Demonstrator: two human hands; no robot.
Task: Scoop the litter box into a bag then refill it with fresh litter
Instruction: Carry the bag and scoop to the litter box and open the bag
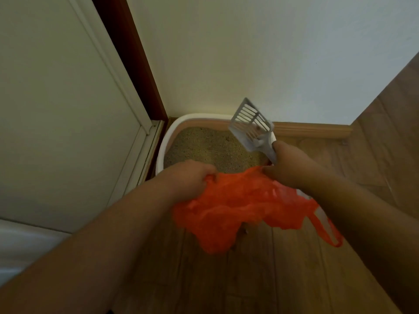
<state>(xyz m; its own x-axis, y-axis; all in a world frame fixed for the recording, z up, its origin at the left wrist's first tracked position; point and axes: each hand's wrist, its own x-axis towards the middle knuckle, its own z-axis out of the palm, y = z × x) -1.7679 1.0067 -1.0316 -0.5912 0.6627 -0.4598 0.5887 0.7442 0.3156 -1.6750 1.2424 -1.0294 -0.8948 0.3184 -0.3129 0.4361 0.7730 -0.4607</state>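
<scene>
Both hands grip orange bag [238, 207] | right hand [288, 164] holds scoop [251, 125] | litter box [172, 137] cornered

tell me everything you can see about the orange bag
The orange bag is thin, crinkled plastic, slightly see-through, with a loop handle dangling at its lower right. It hangs limp and bunched in the air above the wood floor, just in front of the litter box. The left hand grips its upper left edge; the right hand, which also holds the grey scoop, touches its upper right edge. Its mouth is not clearly open.
</scene>
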